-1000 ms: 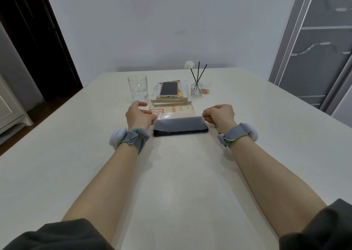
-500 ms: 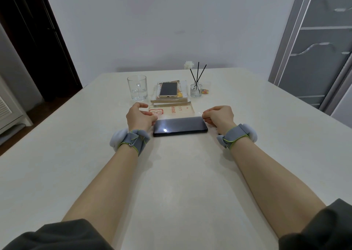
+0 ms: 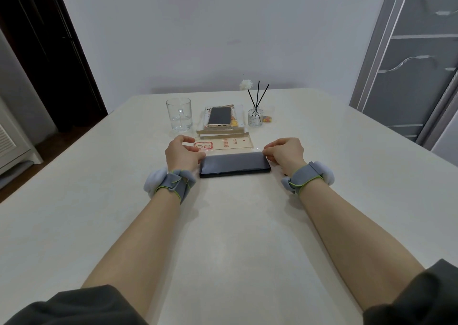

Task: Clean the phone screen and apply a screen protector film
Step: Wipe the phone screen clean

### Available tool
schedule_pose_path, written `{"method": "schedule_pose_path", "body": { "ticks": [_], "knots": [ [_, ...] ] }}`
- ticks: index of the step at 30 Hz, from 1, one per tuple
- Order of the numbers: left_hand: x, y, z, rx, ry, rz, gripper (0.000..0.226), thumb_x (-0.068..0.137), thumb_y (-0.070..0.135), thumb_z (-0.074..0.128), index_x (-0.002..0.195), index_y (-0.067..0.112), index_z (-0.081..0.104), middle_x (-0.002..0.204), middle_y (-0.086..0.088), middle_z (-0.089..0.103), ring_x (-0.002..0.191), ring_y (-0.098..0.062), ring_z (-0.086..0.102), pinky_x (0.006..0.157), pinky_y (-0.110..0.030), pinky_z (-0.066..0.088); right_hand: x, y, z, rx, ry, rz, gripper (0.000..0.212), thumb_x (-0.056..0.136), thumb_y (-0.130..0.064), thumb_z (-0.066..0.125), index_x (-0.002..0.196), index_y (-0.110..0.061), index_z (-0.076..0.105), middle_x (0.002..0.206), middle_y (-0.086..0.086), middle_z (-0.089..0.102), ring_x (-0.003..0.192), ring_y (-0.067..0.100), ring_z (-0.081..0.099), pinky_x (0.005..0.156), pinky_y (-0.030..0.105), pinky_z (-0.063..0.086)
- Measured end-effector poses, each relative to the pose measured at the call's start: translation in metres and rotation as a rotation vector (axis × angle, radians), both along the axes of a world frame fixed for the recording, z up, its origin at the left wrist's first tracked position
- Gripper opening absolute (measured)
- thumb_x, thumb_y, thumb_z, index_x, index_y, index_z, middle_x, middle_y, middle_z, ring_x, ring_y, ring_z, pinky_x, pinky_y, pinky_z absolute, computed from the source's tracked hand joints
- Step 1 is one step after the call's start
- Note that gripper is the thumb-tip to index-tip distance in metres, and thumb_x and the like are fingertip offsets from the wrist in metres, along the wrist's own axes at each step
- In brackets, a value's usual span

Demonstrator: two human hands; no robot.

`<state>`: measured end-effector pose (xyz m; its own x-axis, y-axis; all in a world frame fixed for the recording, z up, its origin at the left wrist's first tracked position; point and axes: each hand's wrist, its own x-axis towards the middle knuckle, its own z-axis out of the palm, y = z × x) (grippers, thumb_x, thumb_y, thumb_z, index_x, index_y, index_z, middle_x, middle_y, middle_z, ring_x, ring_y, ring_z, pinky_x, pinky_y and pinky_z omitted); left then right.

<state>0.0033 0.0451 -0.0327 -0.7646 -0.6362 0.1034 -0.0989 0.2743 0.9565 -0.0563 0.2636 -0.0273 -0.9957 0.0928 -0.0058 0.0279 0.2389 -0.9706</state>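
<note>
Phone: a dark phone [image 3: 235, 168] lies flat on the pale table [image 3: 223, 238], straight ahead of the person at 12 o'clock, between the two hands.
Long axis: it runs crosswise, from 9 o'clock to 3 o'clock, screen up; I cannot tell which end is the top.
Film: a clear film [image 3: 233, 155] stretches over the screen along the same line, its far edge showing just past the phone at 12 o'clock; I cannot tell whether it is fully down on the glass.
Left hand: the left hand [image 3: 182, 155] sits at the phone's 9 o'clock end, back of the hand up, fingers curled, thumb laid toward the near corner, pinching the film's end.
Right hand: the right hand [image 3: 286, 152] sits at the 3 o'clock end, knuckles up, fingers curled in, their tips nipping the film at the far corner.
Arms: both forearms reach out bare and nearly straight, dark sleeves pushed up, with a grey wrist strap [image 3: 177, 184] on each.
Card: a card with red print [image 3: 223, 144] lies just beyond the phone at 12 o'clock.
Books: a low stack of books [image 3: 223, 131] is past the card, with a gold phone [image 3: 219, 116] lying on top.
Glass: a drinking glass [image 3: 179, 114] stands at 11 o'clock of the stack.
Bottle: a small bottle with black sticks [image 3: 255, 117] stands at its 1 o'clock side.
</note>
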Motion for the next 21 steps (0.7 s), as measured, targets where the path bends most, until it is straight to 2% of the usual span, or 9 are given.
{"method": "schedule_pose_path", "body": {
  "ticks": [5, 13, 21],
  "knots": [
    [-0.0009, -0.0005, -0.0005, -0.033, -0.006, 0.007, 0.037, 0.062, -0.003, 0.076, 0.090, 0.018, 0.063, 0.080, -0.007, 0.070, 0.082, -0.028, 0.070, 0.080, -0.042, 0.059, -0.0010, -0.0007, -0.0023, 0.028, 0.025, -0.012, 0.009, 0.071, 0.003, 0.072, 0.076, -0.004, 0.073, 0.062, 0.007, 0.062, 0.050, 0.013, 0.055, 0.056, 0.021, 0.053],
    [-0.0017, -0.0009, -0.0014, -0.042, -0.019, 0.012, 0.033, 0.062, -0.001, 0.076, 0.087, 0.018, 0.065, 0.080, -0.005, 0.071, 0.085, -0.027, 0.070, 0.082, -0.041, 0.058, -0.0001, -0.0015, -0.0024, 0.046, 0.040, -0.018, 0.010, 0.070, 0.003, 0.072, 0.076, -0.005, 0.073, 0.062, 0.006, 0.061, 0.050, 0.012, 0.054, 0.050, 0.017, 0.048],
    [-0.0019, -0.0009, -0.0013, -0.068, -0.019, 0.016, 0.031, 0.063, 0.000, 0.075, 0.086, 0.019, 0.066, 0.077, -0.004, 0.069, 0.074, -0.022, 0.066, 0.082, -0.039, 0.058, -0.0005, -0.0029, -0.0043, 0.073, 0.069, -0.033, 0.010, 0.068, 0.003, 0.074, 0.071, -0.007, 0.072, 0.056, 0.002, 0.060, 0.048, 0.012, 0.054, 0.056, 0.022, 0.050]
  ]
}}
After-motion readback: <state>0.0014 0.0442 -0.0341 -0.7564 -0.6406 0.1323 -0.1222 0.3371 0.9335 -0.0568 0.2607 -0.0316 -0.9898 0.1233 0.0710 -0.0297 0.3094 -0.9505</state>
